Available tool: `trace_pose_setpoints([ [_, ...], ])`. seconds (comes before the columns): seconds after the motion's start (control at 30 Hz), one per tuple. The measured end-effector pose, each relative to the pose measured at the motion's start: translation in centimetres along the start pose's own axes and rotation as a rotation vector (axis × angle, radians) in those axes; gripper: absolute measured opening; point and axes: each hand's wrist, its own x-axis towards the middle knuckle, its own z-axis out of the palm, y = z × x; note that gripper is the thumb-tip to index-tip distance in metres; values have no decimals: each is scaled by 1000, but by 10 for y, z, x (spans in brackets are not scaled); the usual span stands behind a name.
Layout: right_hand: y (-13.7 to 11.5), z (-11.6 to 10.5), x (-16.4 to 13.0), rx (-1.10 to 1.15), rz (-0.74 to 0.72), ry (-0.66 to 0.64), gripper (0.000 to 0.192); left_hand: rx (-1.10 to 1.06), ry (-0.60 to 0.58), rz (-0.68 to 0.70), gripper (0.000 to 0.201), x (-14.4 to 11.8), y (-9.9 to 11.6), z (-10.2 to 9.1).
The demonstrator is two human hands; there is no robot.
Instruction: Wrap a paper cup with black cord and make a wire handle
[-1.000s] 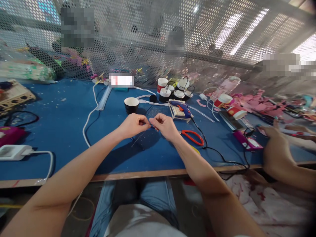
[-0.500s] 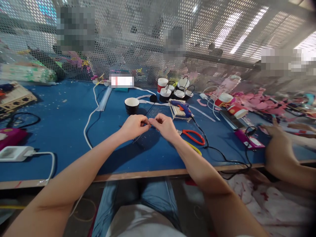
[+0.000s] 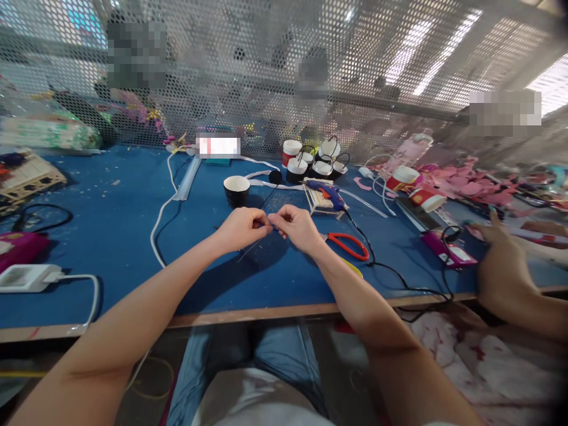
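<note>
At the centre of the frame, a person's left hand and right hand meet fingertip to fingertip above a blue worktable, both pinched shut on a thin dark wire that spans the small gap between them. The wire is too fine and too blurred to tell its colour or ends with certainty; a pale strand appears to trail down and left below the left hand, and the fingers hide the part they grip. Just beyond the hands stands a black paper cup with a white inside, and to its right a blue hot glue gun rests on a small stand of wooden sticks. Red-handled scissors lie just right of the right wrist. A cluster of black and red cups with wire handles sits at the back, before a perforated metal screen. At the right edge, another person's hand rests on the table, its arm cut off by the frame. A white power adapter lies at lower left.
</note>
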Motion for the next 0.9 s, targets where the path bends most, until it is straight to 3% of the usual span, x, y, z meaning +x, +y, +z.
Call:
trace_pose_setpoints([
  [0.27, -3, -5, 1, 192, -14, -154, 26, -249, -135, -57, 24, 1, -1, -9],
  [0.57, -1, -1, 0, -41, -54, 70, 35, -53, 11, -12, 21, 0, -1, -3],
  [0.77, -1, -2, 1, 181, -45, -113, 27, -213, -85, -24, 22, 1, 0, -8],
  [0.9, 0, 0, 0, 90, -55, -23, 31, -144, -52, -2, 22, 0, 1, -6],
])
